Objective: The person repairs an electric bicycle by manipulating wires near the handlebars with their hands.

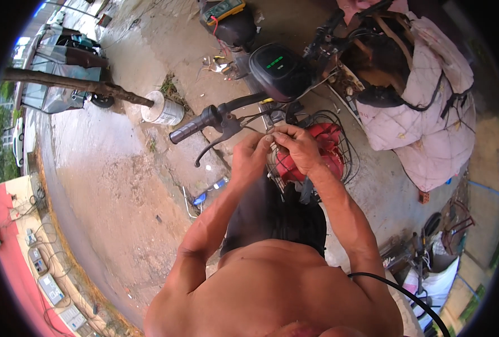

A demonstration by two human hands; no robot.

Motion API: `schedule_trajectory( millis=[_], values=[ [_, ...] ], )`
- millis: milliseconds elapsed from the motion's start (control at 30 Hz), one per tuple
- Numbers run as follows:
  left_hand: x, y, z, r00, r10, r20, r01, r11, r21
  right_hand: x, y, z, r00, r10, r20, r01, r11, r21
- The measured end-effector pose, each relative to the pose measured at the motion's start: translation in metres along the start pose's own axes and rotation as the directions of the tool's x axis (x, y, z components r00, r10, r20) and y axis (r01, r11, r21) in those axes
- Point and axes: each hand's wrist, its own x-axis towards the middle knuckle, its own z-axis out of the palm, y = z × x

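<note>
Pinching at the fingertips, L hand (250,157) & R hand (297,148) meet just below the handlebar (190,128), thumbs close together. Grip on each is clenched, thumb vs. finger; can't tell what, if anything, sits btwn. Nearest stuff: dark cables (253,117), running from nr. the brake lever (212,148) to just beyond the fingertips. Round-cornered display (280,63) w/ green lit marks sits farther fwd. Beside R hand: crumpled red item (329,140), shape unclear, amid looped wires. Multimeter (224,10), yellow-edged, rests on a black rounded thing (235,29) nr. the top. White bucket (165,111) stands off L; quilted pink cover (423,106) hangs R, well apart from both hands.
</note>
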Motion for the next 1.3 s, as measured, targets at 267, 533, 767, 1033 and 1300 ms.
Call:
schedule_trajectory(
  millis=[267, 533, 767, 1033, 1300],
  values=[
    [-0.016, -0.004, -0.004, 0.944, 0.278, -0.176, -0.230, 0.940, 0.250, 0.001, 0.014, 0.011, 0.992, -0.120, -0.025, 0.112, 0.970, -0.218],
    [-0.014, 0.004, -0.003, 0.976, 0.176, -0.129, -0.155, 0.975, 0.159, -0.008, 0.009, 0.017, 0.970, -0.230, -0.079, 0.194, 0.929, -0.316],
    [-0.007, -0.001, -0.003, 0.978, 0.117, -0.170, -0.108, 0.992, 0.064, -0.029, 0.003, 0.033, 0.870, -0.493, 0.002, 0.342, 0.599, -0.724],
    [0.005, -0.003, -0.010, 0.997, 0.024, -0.079, -0.025, 1.000, -0.007, -0.034, 0.010, 0.040, 0.916, -0.395, -0.065, 0.266, 0.721, -0.640],
    [0.006, -0.007, -0.005, 0.995, 0.033, -0.096, -0.031, 0.999, 0.019, -0.016, 0.040, 0.026, 0.893, -0.449, -0.030, 0.346, 0.728, -0.592]
  ],
)
